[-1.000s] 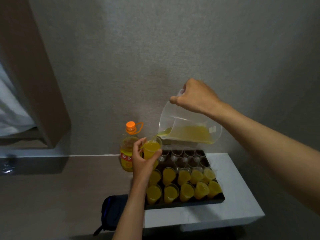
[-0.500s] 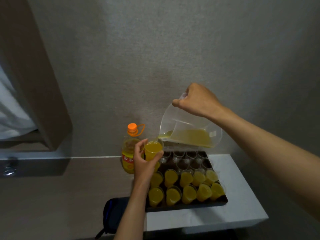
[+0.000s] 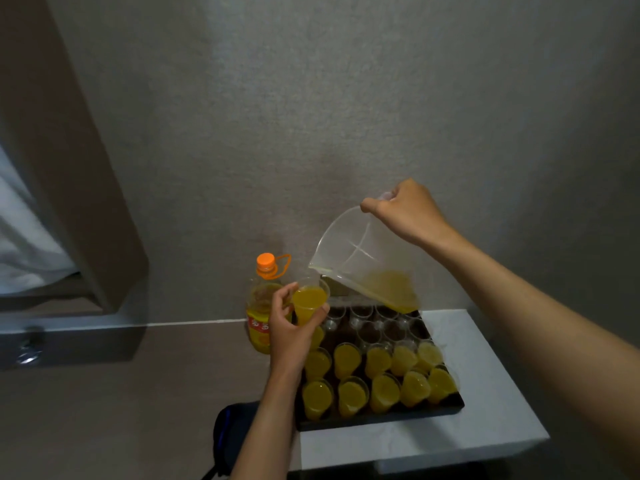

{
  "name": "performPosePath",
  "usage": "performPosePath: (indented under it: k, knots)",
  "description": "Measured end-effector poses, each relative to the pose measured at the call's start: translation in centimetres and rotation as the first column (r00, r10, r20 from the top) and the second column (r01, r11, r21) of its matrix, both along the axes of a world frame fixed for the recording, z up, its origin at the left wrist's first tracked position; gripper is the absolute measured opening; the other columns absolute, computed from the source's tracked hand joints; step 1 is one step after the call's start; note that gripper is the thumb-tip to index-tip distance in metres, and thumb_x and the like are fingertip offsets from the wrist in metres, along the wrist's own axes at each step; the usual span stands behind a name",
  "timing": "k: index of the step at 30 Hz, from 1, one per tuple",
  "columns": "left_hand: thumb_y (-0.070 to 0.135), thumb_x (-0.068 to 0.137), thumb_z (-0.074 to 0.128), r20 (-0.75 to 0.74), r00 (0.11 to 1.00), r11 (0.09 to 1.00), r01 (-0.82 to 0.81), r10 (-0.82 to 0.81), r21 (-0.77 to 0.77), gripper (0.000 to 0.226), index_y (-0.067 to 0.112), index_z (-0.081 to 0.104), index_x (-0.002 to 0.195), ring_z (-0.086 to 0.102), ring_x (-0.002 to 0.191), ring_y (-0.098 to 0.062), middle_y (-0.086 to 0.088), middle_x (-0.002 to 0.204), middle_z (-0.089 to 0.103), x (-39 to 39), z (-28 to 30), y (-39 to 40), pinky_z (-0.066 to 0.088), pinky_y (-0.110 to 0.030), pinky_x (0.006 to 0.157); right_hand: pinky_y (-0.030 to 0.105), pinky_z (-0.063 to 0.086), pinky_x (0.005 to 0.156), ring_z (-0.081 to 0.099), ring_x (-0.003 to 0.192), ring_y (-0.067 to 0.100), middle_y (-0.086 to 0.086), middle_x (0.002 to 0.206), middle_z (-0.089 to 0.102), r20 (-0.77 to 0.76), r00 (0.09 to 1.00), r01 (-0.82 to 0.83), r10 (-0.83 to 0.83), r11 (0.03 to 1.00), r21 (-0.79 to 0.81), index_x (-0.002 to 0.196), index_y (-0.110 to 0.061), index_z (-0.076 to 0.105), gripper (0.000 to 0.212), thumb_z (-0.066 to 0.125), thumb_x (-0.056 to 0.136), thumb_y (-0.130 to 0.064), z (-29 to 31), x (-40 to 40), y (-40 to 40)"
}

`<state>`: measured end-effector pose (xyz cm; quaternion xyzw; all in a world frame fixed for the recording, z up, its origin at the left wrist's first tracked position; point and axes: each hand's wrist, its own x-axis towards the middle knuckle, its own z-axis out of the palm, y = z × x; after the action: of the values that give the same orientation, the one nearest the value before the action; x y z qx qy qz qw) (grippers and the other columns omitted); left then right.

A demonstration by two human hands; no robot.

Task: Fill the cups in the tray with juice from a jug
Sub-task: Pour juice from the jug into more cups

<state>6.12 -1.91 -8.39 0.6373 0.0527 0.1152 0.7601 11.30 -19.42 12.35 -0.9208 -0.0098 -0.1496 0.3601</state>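
A person's left hand (image 3: 290,332) grips a small clear plastic cup (image 3: 309,299) nearly full of yellow juice, held above the near-left corner of a black rectangular tray (image 3: 381,419) on a white table (image 3: 485,393). The right hand (image 3: 403,211), fingers curled round the handle, holds a clear plastic measuring jug (image 3: 367,261) tilted spout-down above the tray's far edge; its spout sits just right of the cup's rim and apart from it, with the remaining juice pooled low against the jug's lower wall. In the tray, 2 near rows of filled cups (image 3: 377,379), 10 in view, stand in front of empty clear cups (image 3: 377,323) at the back. A plastic bottle of yellow juice with an orange cap and carry loop (image 3: 263,306) stands just left of the tray, partly behind the left hand. A dark bag (image 3: 230,438) lies below the table's near-left corner.
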Motion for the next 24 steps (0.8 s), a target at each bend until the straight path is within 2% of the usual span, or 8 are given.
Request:
performPosePath:
  k: [5,9,11,15,19,21,24]
  knots:
    - [0.011,0.08,0.085,-0.003,1.0,1.0,0.02,-0.02,0.0,0.056,0.025,0.058,0.127,0.065,0.101,0.008,0.015,0.118,0.068,0.4,-0.4,-0.5,0.057,-0.023,0.081,0.028,0.025,0.048,0.025,0.039,0.01,-0.009,0.043,0.029,0.029,0.995,0.087,-0.094,0.978,0.189,0.054,-0.021,0.04,0.045,0.071,0.085,-0.031,-0.3,-0.3,-2.0]
    - [0.009,0.083,0.082,-0.019,0.999,0.999,0.051,-0.05,0.014,0.055,0.019,0.057,0.131,0.061,0.093,0.02,0.022,0.112,0.064,1.3,-0.4,-0.8,0.05,-0.007,0.072,0.026,0.02,0.04,0.022,0.039,0.011,-0.009,0.042,0.027,0.059,0.979,0.167,-0.197,0.927,0.337,0.055,-0.02,0.039,0.046,0.072,0.085,-0.029,-0.7,-0.5,-3.5]
    - [0.008,0.085,0.081,-0.022,0.998,0.998,0.059,-0.058,0.028,0.054,0.019,0.056,0.131,0.06,0.088,0.022,0.021,0.111,0.063,1.9,-0.5,-0.9,0.05,-0.007,0.069,0.026,0.02,0.041,0.023,0.04,0.012,-0.01,0.042,0.027,0.073,0.971,0.178,-0.227,0.893,0.413,0.054,-0.021,0.038,0.046,0.072,0.086,-0.026,-1.2,-0.5,-4.0]
    - [0.004,0.084,0.08,-0.033,0.998,0.995,0.057,-0.055,0.084,0.053,0.016,0.054,0.129,0.064,0.081,0.017,0.019,0.1,0.065,3.0,-0.5,-1.4,0.052,-0.012,0.068,0.029,0.026,0.049,0.028,0.043,0.014,-0.01,0.042,0.03,0.062,0.96,0.205,-0.273,0.837,0.508,0.049,-0.022,0.038,0.05,0.07,0.087,-0.025,-2.2,-0.7,-5.0]
    - [-0.002,0.083,0.079,-0.065,0.995,0.98,0.092,-0.082,0.174,0.052,0.013,0.051,0.125,0.065,0.08,0.013,0.013,0.103,0.064,4.4,-0.8,-1.6,0.052,-0.012,0.068,0.031,0.03,0.052,0.034,0.046,0.014,-0.008,0.044,0.036,0.036,0.942,0.25,-0.333,0.773,0.583,0.05,-0.02,0.043,0.046,0.069,0.087,-0.027,-3.1,-0.8,-6.2]
    - [-0.001,0.083,0.079,-0.077,0.99,0.971,0.131,-0.117,0.202,0.054,0.014,0.05,0.125,0.065,0.081,0.014,0.008,0.105,0.065,4.9,-1.0,-1.7,0.051,-0.01,0.068,0.029,0.03,0.051,0.035,0.044,0.011,-0.008,0.044,0.039,0.021,0.935,0.267,-0.353,0.745,0.612,0.053,-0.018,0.046,0.043,0.069,0.088,-0.027,-3.6,-0.9,-6.9]
    - [0.002,0.082,0.081,-0.087,0.983,0.949,0.178,-0.161,0.26,0.055,0.016,0.049,0.124,0.06,0.091,0.019,0.011,0.111,0.061,5.9,-1.3,-1.7,0.049,-0.007,0.073,0.032,0.031,0.053,0.037,0.052,0.017,0.0,0.053,0.041,0.021,0.917,0.293,-0.399,0.707,0.644,0.062,-0.013,0.053,0.034,0.069,0.087,-0.028,-4.4,-1.2,-7.9]
